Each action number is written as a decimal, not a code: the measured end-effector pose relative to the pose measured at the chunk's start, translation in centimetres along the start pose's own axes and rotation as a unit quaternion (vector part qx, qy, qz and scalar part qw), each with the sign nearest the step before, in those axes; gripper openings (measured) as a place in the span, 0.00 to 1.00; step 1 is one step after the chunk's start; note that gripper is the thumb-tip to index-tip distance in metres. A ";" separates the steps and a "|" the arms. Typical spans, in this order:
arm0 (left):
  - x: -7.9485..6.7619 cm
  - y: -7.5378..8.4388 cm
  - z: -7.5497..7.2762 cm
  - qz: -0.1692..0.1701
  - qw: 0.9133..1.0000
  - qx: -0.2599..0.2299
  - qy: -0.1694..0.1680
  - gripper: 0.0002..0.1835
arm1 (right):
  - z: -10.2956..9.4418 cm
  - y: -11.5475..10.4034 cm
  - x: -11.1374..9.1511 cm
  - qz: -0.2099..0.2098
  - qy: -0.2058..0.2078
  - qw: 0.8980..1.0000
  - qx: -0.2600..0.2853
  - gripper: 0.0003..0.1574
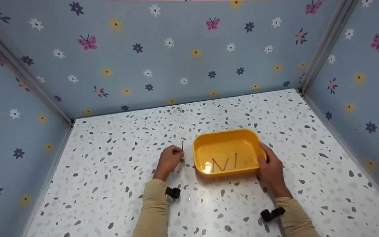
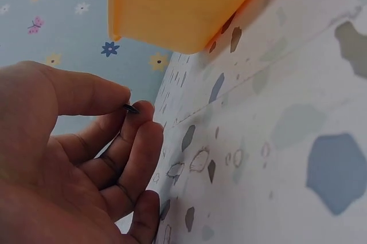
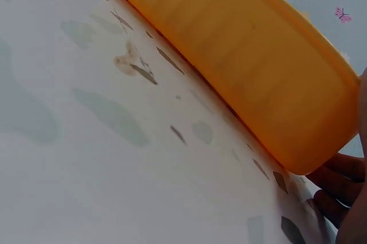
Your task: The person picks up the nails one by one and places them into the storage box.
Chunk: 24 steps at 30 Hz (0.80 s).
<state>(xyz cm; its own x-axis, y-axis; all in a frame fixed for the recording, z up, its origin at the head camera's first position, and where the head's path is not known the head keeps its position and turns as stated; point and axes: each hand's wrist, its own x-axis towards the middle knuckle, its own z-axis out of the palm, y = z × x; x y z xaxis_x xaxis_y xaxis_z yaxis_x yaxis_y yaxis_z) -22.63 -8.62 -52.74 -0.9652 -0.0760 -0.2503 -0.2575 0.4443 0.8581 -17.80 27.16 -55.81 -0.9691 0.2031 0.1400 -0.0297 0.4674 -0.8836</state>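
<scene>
A dark, thin nail (image 1: pixel 182 145) stands upright between the thumb and fingertips of my left hand (image 1: pixel 169 160); the left wrist view shows its pointed end (image 2: pixel 132 109) poking out of the pinch. Just to the right is a yellow plastic tray (image 1: pixel 222 148) with rounded corners. Several nails (image 1: pixel 236 160) lie in it, along the front part of its floor. My right hand (image 1: pixel 272 169) grips the tray's right end, thumb at the rim and fingers around the outer wall. In the right wrist view the tray's long side (image 3: pixel 246 55) hides what lies inside.
The white tabletop (image 1: pixel 117 204) has grey speckles. Blue panels (image 1: pixel 183 39) printed with flowers and butterflies enclose it at the back and both sides. A black wrist camera (image 1: pixel 173 192) is strapped at the left sleeve, another (image 1: pixel 271 214) at the right.
</scene>
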 end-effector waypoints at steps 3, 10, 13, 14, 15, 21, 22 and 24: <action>-0.1 -0.2 0.0 0.005 1.000 -0.005 -0.001 0.08 | 0.0 0.0 0.0 0.004 0.000 1.000 -0.004 0.31; -0.3 -0.1 -0.1 0.015 1.000 -0.020 -0.003 0.07 | 0.0 0.1 0.1 0.005 0.001 1.000 -0.015 0.31; -0.6 0.0 -0.1 0.028 0.999 -0.032 -0.004 0.06 | 0.0 0.0 0.0 0.003 0.002 1.000 -0.012 0.31; -0.7 0.1 -0.1 0.034 0.999 -0.036 -0.004 0.06 | 0.0 0.0 0.0 0.003 0.002 1.000 -0.010 0.31; -0.8 0.2 -0.2 0.039 0.998 -0.040 -0.005 0.06 | 0.0 0.0 0.0 0.004 0.003 1.000 -0.008 0.31; -1.4 0.8 -0.2 0.069 0.996 -0.057 -0.007 0.06 | 0.1 0.1 0.1 0.010 0.003 1.000 -0.011 0.31; -1.4 0.9 -0.2 0.076 0.995 -0.061 -0.008 0.06 | 0.1 0.1 0.1 0.010 0.002 1.000 -0.012 0.32; -1.6 1.1 -0.3 0.085 0.994 -0.069 -0.009 0.06 | 0.1 0.1 0.1 0.011 0.002 1.000 -0.014 0.32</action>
<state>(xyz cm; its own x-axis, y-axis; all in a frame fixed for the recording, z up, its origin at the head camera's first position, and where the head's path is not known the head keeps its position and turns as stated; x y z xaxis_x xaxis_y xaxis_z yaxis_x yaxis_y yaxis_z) -21.39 -8.22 -51.27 -0.9946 0.0055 -0.1036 -0.0963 0.3234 0.9414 -17.90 27.15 -55.90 -0.9686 0.2162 0.1230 -0.0021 0.4876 -0.8731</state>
